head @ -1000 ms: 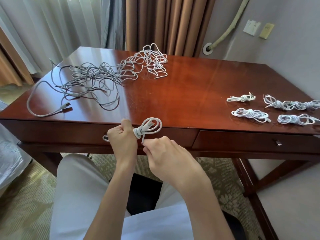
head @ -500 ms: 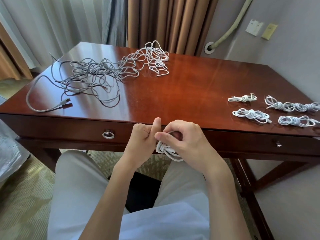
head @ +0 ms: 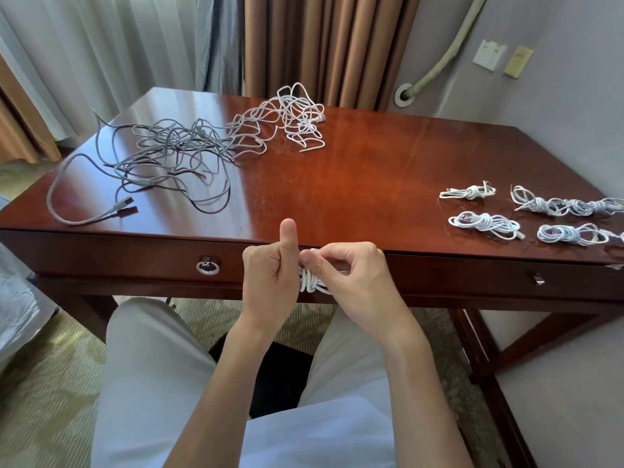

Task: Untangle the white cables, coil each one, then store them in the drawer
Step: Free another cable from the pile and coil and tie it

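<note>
Both hands hold a small white coiled cable (head: 312,282) in front of the desk's closed drawer (head: 135,255). My left hand (head: 270,275) grips one side of the coil with curled fingers, its thumb sticking straight up. My right hand (head: 347,275) pinches the cable at the top of the coil; most of the coil is hidden between the hands. A tangle of white cables (head: 293,116) lies at the desk's far middle. Several coiled white cables (head: 486,224) lie on the desk at the right.
A tangle of grey cables (head: 162,157) spreads over the desk's left half, one plug near the front edge. The left drawer has a ring pull (head: 207,266); a second drawer with a knob (head: 537,278) sits to the right. My legs are under the desk.
The coil dropped from desk-edge height to in front of the drawer. My right hand came over its top and now pinches it. My left thumb has lifted straight up.
</note>
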A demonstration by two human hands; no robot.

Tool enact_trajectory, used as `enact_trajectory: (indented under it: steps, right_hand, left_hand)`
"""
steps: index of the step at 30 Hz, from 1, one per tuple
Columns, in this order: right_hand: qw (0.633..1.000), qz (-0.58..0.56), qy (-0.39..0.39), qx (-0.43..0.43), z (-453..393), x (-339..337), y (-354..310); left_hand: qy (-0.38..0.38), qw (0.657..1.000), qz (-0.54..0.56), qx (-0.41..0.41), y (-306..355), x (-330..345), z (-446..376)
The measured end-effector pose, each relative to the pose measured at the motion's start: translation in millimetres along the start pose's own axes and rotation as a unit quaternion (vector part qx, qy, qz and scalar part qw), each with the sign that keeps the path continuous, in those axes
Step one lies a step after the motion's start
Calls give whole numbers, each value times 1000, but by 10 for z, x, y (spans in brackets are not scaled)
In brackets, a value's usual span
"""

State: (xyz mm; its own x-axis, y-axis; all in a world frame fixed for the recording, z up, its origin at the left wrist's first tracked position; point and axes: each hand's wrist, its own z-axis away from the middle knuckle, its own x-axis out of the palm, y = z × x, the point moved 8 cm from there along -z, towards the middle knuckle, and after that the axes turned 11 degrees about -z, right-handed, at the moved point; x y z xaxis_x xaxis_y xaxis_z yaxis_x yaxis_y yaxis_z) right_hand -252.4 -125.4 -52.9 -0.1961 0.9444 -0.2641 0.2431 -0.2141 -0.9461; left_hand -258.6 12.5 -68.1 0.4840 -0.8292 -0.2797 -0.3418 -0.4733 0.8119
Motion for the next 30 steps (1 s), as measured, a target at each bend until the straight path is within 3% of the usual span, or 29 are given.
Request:
enact_trajectory:
  steps: [7, 11, 15, 18, 25, 30]
  right_hand:
    - [993, -110, 9, 51, 36, 141, 61]
    - [996, -82, 21, 36, 21, 178, 61]
    - [997, -55, -24, 58, 25, 278, 87]
    - [988, -114, -68, 73, 54, 324, 96]
    - [968, -236, -52, 68, 58, 351, 93]
    - [960, -264, 59, 72, 45, 340, 181]
  left_hand:
    - [38, 997, -52, 46, 48, -146, -10]
    - [46, 994, -65, 73, 46, -182, 8]
    - [72, 993, -60, 66, 39, -248, 14]
    - [81, 993, -57, 66, 68, -293, 1]
    - [88, 994, -61, -6, -22, -296, -20]
    - [25, 994, 51, -97, -172, -120, -46]
